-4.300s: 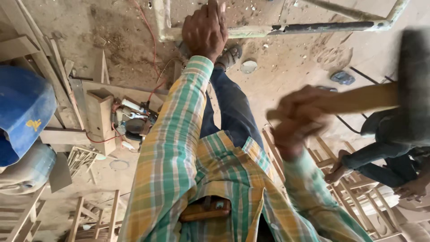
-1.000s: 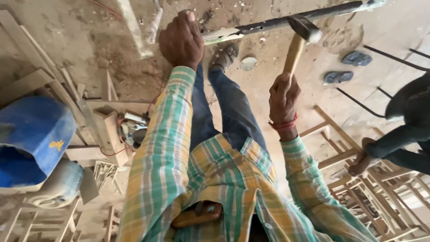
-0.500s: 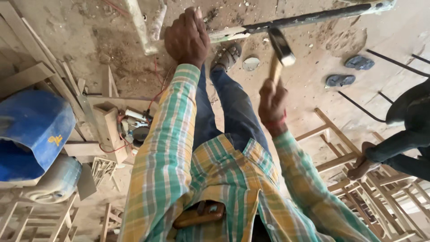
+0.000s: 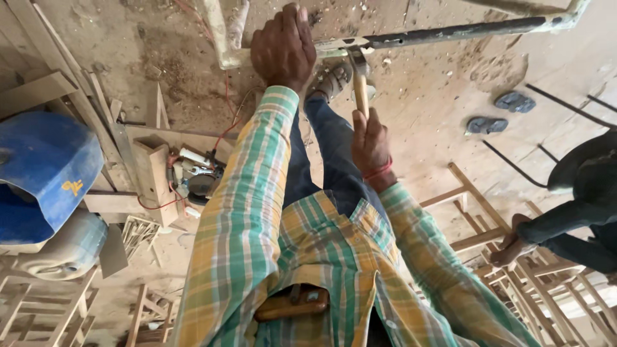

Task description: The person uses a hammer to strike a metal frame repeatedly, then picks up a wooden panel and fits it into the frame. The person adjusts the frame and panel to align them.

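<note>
head view: left hand (image 4: 283, 46) is clenching the pale frame (image 4: 222, 38) far ahead; right hand (image 4: 371, 142) is gripping the hammer (image 4: 360, 77), its head touching the frame's rail just right of the left hand.

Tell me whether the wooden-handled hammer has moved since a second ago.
Yes. The wooden-handled hammer in the right hand has swung leftward along the long dark metal bar and down onto it, ending near the left hand.
</note>
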The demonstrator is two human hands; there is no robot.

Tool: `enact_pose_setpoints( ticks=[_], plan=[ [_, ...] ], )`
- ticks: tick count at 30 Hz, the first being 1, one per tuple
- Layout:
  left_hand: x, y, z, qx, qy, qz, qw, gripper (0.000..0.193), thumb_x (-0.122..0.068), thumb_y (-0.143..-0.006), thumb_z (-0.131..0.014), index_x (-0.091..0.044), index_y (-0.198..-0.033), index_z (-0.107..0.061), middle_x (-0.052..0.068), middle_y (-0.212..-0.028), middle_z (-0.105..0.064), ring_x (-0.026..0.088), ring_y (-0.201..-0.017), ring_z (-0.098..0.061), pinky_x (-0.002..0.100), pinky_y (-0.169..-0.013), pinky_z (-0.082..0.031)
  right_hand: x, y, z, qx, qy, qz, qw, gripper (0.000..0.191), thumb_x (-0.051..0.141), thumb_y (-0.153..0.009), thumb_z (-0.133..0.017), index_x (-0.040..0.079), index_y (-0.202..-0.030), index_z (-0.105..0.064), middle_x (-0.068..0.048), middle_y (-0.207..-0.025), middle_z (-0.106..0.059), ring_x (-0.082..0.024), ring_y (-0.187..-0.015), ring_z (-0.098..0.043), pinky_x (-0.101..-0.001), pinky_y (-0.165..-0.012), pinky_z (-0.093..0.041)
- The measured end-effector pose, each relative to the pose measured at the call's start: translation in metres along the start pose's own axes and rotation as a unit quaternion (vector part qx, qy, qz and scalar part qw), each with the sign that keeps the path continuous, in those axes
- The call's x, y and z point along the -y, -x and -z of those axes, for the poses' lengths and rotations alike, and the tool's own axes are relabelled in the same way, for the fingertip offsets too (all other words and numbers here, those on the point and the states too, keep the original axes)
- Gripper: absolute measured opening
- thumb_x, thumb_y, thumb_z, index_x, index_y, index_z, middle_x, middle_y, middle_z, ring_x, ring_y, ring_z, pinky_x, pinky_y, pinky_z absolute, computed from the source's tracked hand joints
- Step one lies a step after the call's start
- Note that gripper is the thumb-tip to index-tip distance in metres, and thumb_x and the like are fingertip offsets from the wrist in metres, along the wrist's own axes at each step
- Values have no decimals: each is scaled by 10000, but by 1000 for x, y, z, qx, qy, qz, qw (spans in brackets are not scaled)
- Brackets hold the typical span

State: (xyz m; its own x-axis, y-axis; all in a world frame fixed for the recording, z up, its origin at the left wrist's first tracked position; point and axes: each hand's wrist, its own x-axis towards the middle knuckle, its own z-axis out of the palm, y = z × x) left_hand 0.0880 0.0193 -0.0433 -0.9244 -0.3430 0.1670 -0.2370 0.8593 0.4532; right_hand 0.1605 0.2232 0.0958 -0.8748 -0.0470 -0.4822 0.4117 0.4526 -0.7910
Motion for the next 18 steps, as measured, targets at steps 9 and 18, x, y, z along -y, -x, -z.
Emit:
enact_pose_setpoints(
  ticks=[9, 18],
  plan=[
    [10, 7, -7, 14, 14, -3, 1000, 253, -328, -1114, -470, -129, -1212, -592, 91, -877, -696, 285, -724, -649, 461, -659, -491, 3, 12, 2, -29, -119, 87, 989, 449, 420, -1162, -411, 71, -912, -547, -13, -665, -468, -133, -580, -436, -311, -536, -368],
    [11, 8, -10, 52, 45, 48, 996, 253, -285, -1068, -542, -131, -1267, -576, 96, -806, -682, 275, -679, -647, 459, -638, -494, -24, 2, -8, -20, -62, -66, 996, 438, 441, -1135, -454, 67, -940, -570, 3, -702, -506, -124, -612, -451, -307, -515, -374]
  ],
)
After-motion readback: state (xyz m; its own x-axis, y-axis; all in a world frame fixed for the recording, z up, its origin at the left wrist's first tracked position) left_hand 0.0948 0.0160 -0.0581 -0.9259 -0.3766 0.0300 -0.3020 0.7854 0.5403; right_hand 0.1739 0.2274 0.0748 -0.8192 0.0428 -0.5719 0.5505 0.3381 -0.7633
